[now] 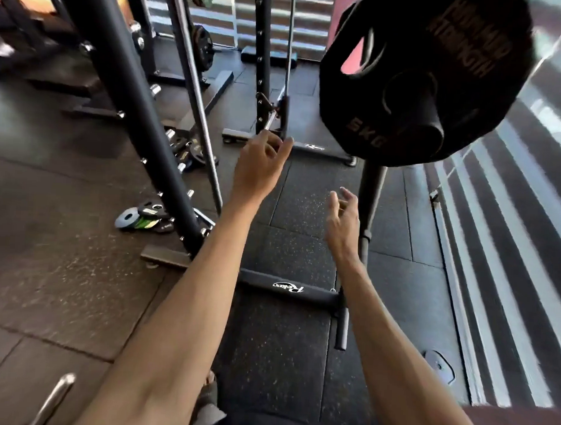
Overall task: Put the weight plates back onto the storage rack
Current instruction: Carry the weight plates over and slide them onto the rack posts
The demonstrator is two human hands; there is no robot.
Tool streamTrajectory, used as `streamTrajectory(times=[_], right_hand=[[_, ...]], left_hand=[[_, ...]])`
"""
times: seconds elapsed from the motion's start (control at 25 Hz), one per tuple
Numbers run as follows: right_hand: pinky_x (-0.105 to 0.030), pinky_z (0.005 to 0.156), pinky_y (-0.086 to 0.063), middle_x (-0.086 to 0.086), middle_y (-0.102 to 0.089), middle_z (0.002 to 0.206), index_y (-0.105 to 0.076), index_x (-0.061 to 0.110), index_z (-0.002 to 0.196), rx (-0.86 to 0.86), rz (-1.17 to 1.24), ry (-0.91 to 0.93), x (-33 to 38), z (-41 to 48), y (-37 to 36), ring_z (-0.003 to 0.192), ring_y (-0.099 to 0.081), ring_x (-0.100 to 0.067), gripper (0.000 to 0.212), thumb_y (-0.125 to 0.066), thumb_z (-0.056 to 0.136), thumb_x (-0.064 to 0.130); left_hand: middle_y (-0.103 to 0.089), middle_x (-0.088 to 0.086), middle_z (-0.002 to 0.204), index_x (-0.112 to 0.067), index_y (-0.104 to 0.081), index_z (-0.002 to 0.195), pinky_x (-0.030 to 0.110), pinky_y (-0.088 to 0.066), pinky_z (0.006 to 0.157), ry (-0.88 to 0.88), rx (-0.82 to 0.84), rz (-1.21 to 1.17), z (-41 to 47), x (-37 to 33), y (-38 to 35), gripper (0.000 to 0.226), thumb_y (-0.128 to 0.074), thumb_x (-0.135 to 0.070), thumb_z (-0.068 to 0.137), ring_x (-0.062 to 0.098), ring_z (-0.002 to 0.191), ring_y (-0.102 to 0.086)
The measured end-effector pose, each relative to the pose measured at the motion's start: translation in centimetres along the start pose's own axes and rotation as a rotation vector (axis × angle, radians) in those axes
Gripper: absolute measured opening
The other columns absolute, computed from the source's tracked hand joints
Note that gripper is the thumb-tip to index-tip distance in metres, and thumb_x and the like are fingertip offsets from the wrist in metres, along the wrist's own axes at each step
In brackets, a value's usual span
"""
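Nearby, one 5kg plate (427, 80) hangs above left hand (258, 173) and right hand (344, 221).

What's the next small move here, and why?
Probably lower the left hand toward the small plates lying on the floor beside the rack post; it and the right hand hold nothing.
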State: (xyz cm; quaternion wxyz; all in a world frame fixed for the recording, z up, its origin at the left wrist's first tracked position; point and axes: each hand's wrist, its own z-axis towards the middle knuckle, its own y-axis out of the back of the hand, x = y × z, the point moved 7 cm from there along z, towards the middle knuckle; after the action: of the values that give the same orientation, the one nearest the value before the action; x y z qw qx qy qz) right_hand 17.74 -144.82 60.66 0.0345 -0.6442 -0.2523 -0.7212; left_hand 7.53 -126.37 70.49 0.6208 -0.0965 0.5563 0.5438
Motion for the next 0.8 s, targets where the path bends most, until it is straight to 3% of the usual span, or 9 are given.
streamTrajectory(times=[0.12, 0.2, 0.4, 0.48, 0.6, 0.8], right_hand=[[-0.039, 0.101, -0.046, -0.018, -0.064, 0.128, -0.054, 0.004, 0.133, 0.441, -0.384, -0.064, -3.4, -2.5, -11.1, 0.119, -0.059, -0.034, 0.043, -0.054, 0.101, 0.033], [-0.04, 0.102, -0.044, -0.02, -0.061, 0.132, -0.056, 0.002, 0.129, 0.701, -0.591, -0.011, -4.4, -5.8, -18.5, 0.124, -0.056, -0.037, 0.04, -0.053, 0.101, 0.029], [-0.037, 0.099, -0.042, -0.021, -0.062, 0.13, -0.058, 0.001, 0.128, 1.172, -0.81, 0.167, -5.3, -17.8, -36.2, 0.123, -0.057, -0.037, 0.038, -0.051, 0.101, 0.026], [-0.039, 0.097, -0.045, -0.023, -0.062, 0.128, -0.057, -0.001, 0.127, 1.33, -0.891, 0.216, -6.1, -22.3, -41.0, 0.121, -0.058, -0.039, 0.038, -0.05, 0.101, 0.026], [-0.041, 0.095, -0.047, -0.026, -0.061, 0.13, -0.054, -0.001, 0.126, 1.552, -1.041, 0.302, -7.6, -28.9, -47.6, 0.121, -0.058, -0.04, 0.037, -0.047, 0.102, 0.026], [-0.041, 0.095, -0.048, -0.024, -0.063, 0.128, -0.056, 0.002, 0.125, 1.755, -1.215, 0.411, -9.1, -33.2, -54.9, 0.119, -0.06, -0.039, 0.036, -0.046, 0.102, 0.027]], left_hand=[[-0.07, 0.006, 0.095, -0.011, -0.067, 0.101, 0.029, -0.047, 0.08, 0.347, 0.207, 0.26, -4.7, 11.8, 2.5, 0.027, -0.061, -0.036, 0.094, 0.022, 0.093, -0.065], [-0.07, 0.007, 0.101, -0.012, -0.068, 0.1, 0.031, -0.047, 0.085, 0.588, 0.339, 0.325, -9.4, 19.4, 5.1, 0.021, -0.063, -0.032, 0.092, 0.024, 0.1, -0.065], [-0.072, 0.011, 0.1, -0.016, -0.063, 0.092, 0.038, -0.056, 0.083, 1.017, 0.421, 0.35, -22.9, 35.2, 15.5, 0.02, -0.058, -0.035, 0.092, 0.028, 0.092, -0.069], [-0.071, 0.012, 0.097, -0.01, -0.067, 0.098, 0.033, -0.053, 0.077, 1.1, 0.502, 0.333, -27.5, 38.4, 18.6, 0.027, -0.05, -0.032, 0.097, 0.029, 0.091, -0.069], [-0.067, 0.015, 0.11, -0.004, -0.063, 0.112, 0.032, -0.046, 0.076, 1.148, 0.595, 0.346, -32.3, 42.6, 24.5, 0.03, -0.049, -0.027, 0.1, 0.031, 0.102, -0.065], [-0.067, 0.014, 0.111, -0.007, -0.064, 0.106, 0.035, -0.048, 0.083, 1.218, 0.492, 0.362, -34.5, 49.4, 32.3, 0.027, -0.049, -0.028, 0.098, 0.032, 0.103, -0.063]])
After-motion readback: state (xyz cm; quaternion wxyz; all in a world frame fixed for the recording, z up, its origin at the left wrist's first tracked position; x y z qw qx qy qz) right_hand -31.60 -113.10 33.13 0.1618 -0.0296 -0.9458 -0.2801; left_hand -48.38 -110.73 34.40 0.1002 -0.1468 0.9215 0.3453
